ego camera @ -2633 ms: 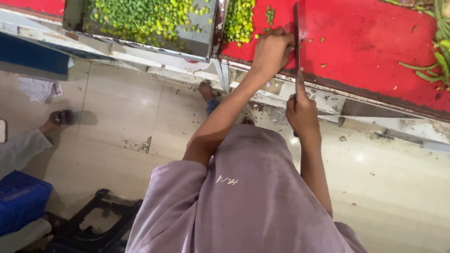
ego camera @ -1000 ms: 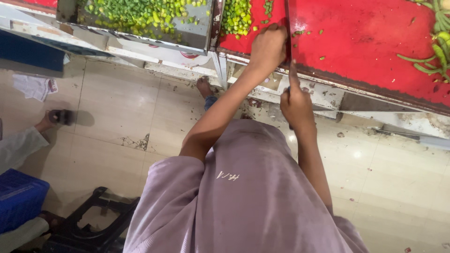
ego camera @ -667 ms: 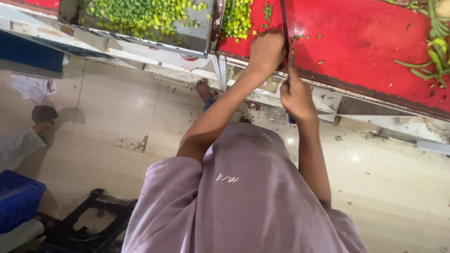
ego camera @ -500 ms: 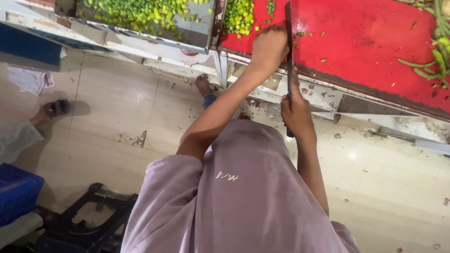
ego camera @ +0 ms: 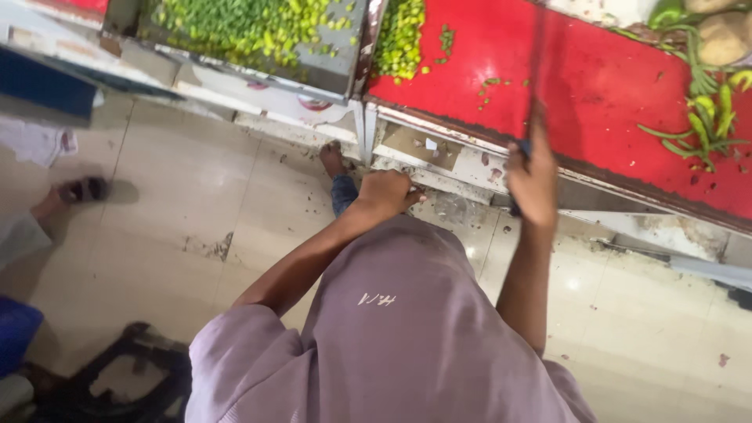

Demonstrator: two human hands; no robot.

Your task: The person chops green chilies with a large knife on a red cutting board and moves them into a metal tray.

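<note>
My right hand (ego camera: 533, 176) grips the handle of a long knife (ego camera: 537, 78), whose blurred blade reaches up over the red cutting board (ego camera: 595, 78). My left hand (ego camera: 388, 192) hangs below the table's front edge, off the board, with fingers curled and nothing seen in it. A heap of chopped green pieces (ego camera: 399, 39) lies at the board's left end. More chopped green pieces fill a metal tray (ego camera: 345, 74) left of it. Whole green chillies (ego camera: 705, 121) lie at the board's right end.
Pale round vegetables (ego camera: 724, 35) sit at the top right. Another person's sandalled foot (ego camera: 82, 190) stands on the tiled floor at left. A blue crate (ego camera: 16, 333) and a black frame (ego camera: 117, 380) are at the bottom left. My own foot (ego camera: 333, 157) is under the table.
My left hand has come off the red board and dropped to the table's front edge. My right hand with the knife has shifted to the right.
</note>
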